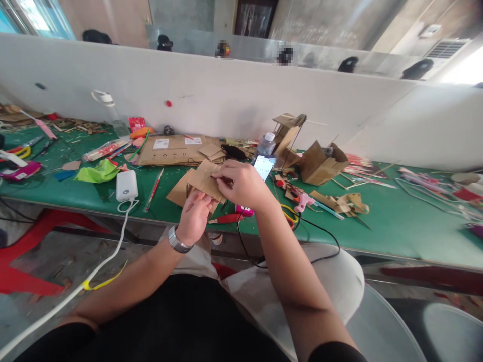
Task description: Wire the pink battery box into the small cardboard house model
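A piece of brown cardboard [206, 177] is held up over the front of the green table. My left hand [194, 213], with a metal watch on its wrist, grips it from below, thumb and fingers closed on its lower edge. Above the cardboard, my right hand [239, 183] has its thumb and forefinger pinched together at the surface. Whatever those fingertips hold is too small to make out. More folded cardboard [179, 190] shows behind and under the held piece, partly hidden by my left hand.
Right of my hands lie a lit phone [263, 167], a pink glue gun [304, 202] with a black cord, and yellow-handled scissors [290, 215]. A cardboard box [323, 163] and a bottle [266, 145] stand behind. Leftward are a white power bank [127, 186] and a pencil [154, 190].
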### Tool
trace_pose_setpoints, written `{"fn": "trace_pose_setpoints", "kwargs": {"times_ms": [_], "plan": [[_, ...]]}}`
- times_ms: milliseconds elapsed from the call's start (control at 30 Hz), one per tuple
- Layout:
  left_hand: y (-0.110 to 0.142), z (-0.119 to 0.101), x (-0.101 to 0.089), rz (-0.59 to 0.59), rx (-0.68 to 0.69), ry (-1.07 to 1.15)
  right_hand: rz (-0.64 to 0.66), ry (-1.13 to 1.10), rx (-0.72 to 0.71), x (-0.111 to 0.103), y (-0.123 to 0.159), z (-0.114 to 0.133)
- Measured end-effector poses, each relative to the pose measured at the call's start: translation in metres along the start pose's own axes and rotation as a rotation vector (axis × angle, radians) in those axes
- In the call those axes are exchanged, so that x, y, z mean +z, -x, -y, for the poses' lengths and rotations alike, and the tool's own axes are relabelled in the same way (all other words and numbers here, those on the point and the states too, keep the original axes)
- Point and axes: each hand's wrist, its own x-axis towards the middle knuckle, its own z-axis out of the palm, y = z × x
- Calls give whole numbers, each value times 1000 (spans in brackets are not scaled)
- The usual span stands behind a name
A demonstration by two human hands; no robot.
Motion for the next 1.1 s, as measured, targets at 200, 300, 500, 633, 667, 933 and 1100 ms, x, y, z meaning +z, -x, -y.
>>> {"fn": "trace_pose_setpoints", "kwargs": {"times_ms": [200,300,500,633,667,933,1100], "plan": [[-6,2,1,-62,-5,37,-19,71,-41,0,0,2],[-8,3,2,-79,-16,36,-17,80,-28,0,0,2],[-9,3,2,-102,-5,19,-33,29,-37,1,0,2],[-10,5,0,-84,6,2,-62,-6,-22,1,0,2],[-10,5,0,-80,7,-2,-60,-14,-25,2,0,2],[-8,6,-1,-89,10,-16,-53,-5,-19,4,-1,0],[-8,6,-1,-76,8,-27,-42,2,-29,5,-1,-1]]}}
